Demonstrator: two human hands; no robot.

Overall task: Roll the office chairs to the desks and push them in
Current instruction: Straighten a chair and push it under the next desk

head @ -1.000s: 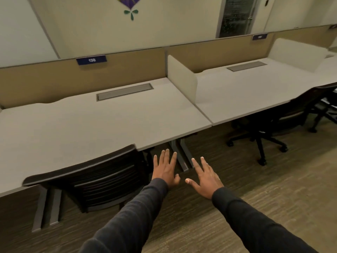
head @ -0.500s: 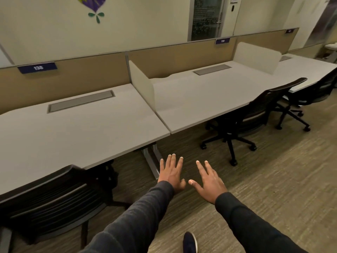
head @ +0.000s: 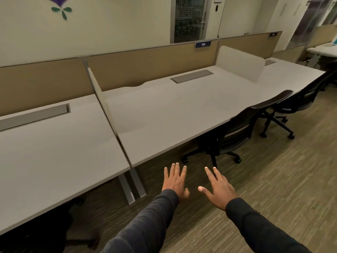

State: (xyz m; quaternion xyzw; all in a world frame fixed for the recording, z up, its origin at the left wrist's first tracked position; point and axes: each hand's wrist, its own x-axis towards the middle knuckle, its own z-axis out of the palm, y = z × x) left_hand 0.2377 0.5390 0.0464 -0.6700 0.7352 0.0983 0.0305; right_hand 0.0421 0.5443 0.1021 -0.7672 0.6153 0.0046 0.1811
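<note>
Both hands are held out ahead, palms down. The left hand (head: 175, 181) and right hand (head: 219, 189) hover side by side above the carpet (head: 273, 189), fingers straight and spread, holding nothing and touching nothing.

Just beyond the fingertips is the front edge of the middle desk (head: 173, 110), with paired desk legs (head: 131, 187) to the left. The nearest office chair (head: 253, 115) stands ahead and to the right, well apart from both hands. Its seat is partly under the desk edge, and its backrest is turned at an angle to that edge instead of parallel with it. A second chair (head: 300, 99) stands farther right, its castor base out on the open floor. A dark chair (head: 45, 232) at lower left appears already tucked under the left desk (head: 45, 152).

The step in hand is probably the approach to the nearest chair. A sound method takes the top edge of the backrest with both hands set wide, swivels it square to the desk, then pushes low and straight so the castors roll. An uneven push would likely spin the seat or drive the backrest against the desk edge.
</note>
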